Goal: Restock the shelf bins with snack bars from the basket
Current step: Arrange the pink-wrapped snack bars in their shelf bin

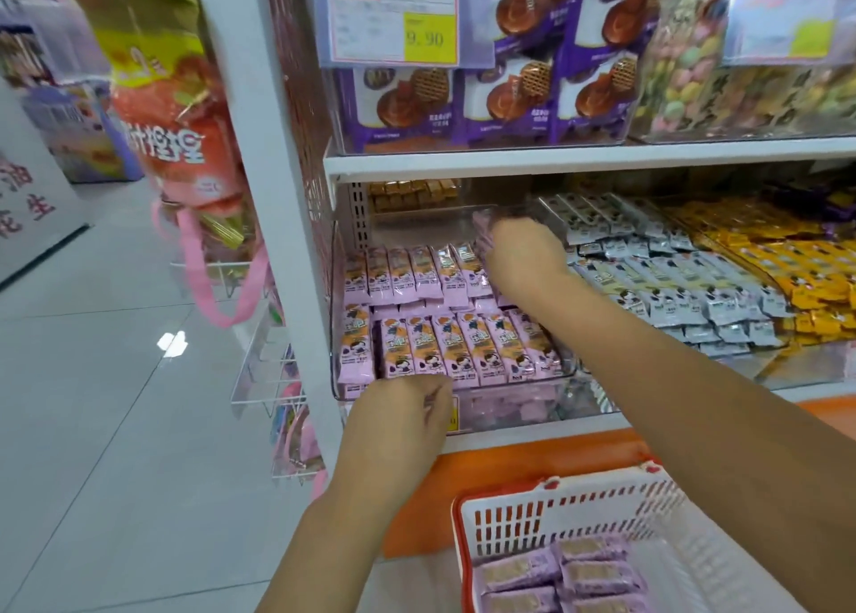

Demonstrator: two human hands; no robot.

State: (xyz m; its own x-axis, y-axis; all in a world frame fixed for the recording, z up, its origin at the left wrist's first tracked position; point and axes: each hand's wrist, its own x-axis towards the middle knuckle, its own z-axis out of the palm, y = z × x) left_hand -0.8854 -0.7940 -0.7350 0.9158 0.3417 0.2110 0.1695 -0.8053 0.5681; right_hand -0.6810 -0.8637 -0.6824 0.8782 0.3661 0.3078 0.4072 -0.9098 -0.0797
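Observation:
A clear shelf bin [519, 411] on the lower shelf holds rows of pink snack bars [444, 344]. My right hand [523, 256] reaches deep into the bin's back right and is closed on a bunch of pink bars [481, 230]. My left hand [398, 408] rests against the bin's front edge, fingers curled down onto the front row; whether it grips a bar is hidden. A white basket with a red rim [556, 515] sits at the bottom right, with several purple snack bars [560, 575] in it.
Silver-wrapped bars [671, 279] and yellow packets [787, 260] fill the neighbouring bins. Above, purple wafer bags [468, 98] stand behind a 9.90 price tag [393, 26]. A white upright [268, 195] edges the shelf; hanging candy bags [185, 140] and wire racks [273, 371] lie left.

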